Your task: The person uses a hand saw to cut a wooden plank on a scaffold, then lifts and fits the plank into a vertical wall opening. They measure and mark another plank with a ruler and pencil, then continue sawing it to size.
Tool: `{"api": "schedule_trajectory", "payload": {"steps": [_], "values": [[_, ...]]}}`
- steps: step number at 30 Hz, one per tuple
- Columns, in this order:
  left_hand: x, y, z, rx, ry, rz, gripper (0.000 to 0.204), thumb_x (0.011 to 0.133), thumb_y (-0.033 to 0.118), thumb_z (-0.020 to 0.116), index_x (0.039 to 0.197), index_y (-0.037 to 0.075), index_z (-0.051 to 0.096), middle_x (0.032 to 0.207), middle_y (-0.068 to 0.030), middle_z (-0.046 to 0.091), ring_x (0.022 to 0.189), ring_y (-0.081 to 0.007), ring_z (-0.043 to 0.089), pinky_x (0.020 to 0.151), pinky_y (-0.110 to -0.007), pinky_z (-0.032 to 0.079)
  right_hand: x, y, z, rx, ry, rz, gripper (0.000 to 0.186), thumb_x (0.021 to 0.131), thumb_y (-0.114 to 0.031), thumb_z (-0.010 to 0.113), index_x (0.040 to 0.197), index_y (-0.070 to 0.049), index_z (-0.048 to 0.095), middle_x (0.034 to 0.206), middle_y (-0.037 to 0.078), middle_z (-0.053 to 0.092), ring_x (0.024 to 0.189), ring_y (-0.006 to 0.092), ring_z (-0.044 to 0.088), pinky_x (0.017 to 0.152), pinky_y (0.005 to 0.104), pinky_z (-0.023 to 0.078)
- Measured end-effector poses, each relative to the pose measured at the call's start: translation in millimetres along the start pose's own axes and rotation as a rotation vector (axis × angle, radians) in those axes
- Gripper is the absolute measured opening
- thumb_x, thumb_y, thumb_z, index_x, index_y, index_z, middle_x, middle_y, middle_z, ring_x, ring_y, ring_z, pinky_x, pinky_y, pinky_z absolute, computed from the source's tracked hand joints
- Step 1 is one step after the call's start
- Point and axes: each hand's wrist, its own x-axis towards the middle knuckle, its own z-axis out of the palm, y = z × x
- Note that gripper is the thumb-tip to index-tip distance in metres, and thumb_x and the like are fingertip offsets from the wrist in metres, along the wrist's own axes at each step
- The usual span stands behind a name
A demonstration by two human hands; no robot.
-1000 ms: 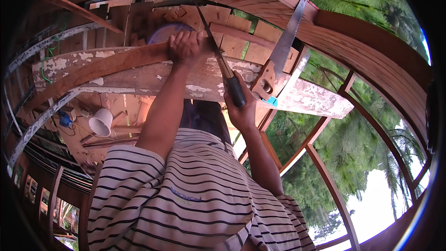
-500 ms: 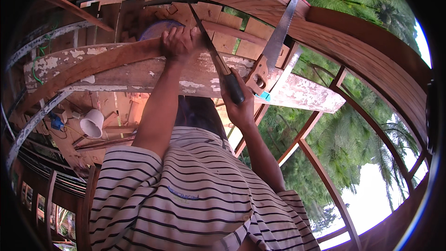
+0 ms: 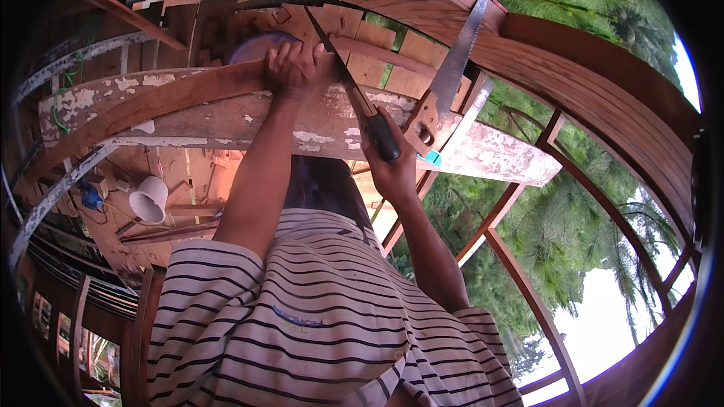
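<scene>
My left hand (image 3: pixel 292 71) is closed over the right end of a long brown board (image 3: pixel 177 94), which lies over a bench plank (image 3: pixel 234 124) with peeling white paint. In my right hand (image 3: pixel 394 169) is a long-bladed hand tool (image 3: pixel 351 90) with a black grip. Its dark, narrow blade slants up and left, close to the board's end just right of my left hand. Teeth or a cutting edge cannot be made out. A handsaw (image 3: pixel 449 75) with a wooden handle rests on the plank to the right of my right hand.
A round purplish basin (image 3: pixel 260 47) sits beyond the plank. Below left, a white bucket (image 3: pixel 149 200) and a blue tool (image 3: pixel 92 196) lie among wood scraps. Pale metal rails (image 3: pixel 64 173) run along the left. A wooden wall (image 3: pixel 581 68) and framing stand at the right.
My right hand and the tool's grip have shifted slightly right and down. My left hand keeps its hold on the board, and the handsaw lies nearly where it was.
</scene>
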Motion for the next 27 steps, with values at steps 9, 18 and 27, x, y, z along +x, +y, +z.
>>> {"api": "schedule_trajectory", "payload": {"steps": [9, 18, 27], "values": [[2.6, 3.6, -3.5, 0.014, -0.040, -0.016, 0.034, 0.102, 0.037, 0.055, 0.080, 0.014, 0.066, 0.080, -0.0043, 0.066, 0.081, -0.0254, 0.064, 0.074, -0.043, 0.043, -88.4, -26.6, -65.3, -0.028, -0.037, 0.103, 0.067, 0.090, -0.005, 0.073, 0.153, -0.007, 0.050, 0.119, 0.019, 0.075, 0.103, 0.0194, 0.074, 0.089, 0.0338, 0.057], [4.8, 2.6, 0.9, 0.081, -0.043, 0.027, 0.034, 0.102, 0.038, 0.055, 0.079, 0.015, 0.064, 0.080, -0.0041, 0.066, 0.081, -0.0262, 0.064, 0.074, -0.044, 0.043, -31.2, -29.6, -48.9, 0.115, -0.162, 0.148, 0.067, 0.091, -0.008, 0.072, 0.153, -0.005, 0.047, 0.112, 0.024, 0.073, 0.104, 0.0307, 0.074, 0.091, 0.0353, 0.054], [-1.4, 4.5, -5.4, 0.084, -0.055, 0.001, 0.032, 0.103, 0.037, 0.055, 0.080, 0.016, 0.064, 0.082, -0.0037, 0.066, 0.083, -0.0259, 0.064, 0.076, -0.044, 0.043, -43.6, -43.6, -64.3, 0.076, -0.160, 0.124, 0.065, 0.091, -0.011, 0.072, 0.151, -0.004, 0.049, 0.112, 0.021, 0.074, 0.111, 0.0329, 0.072, 0.097, 0.0338, 0.051]]}}
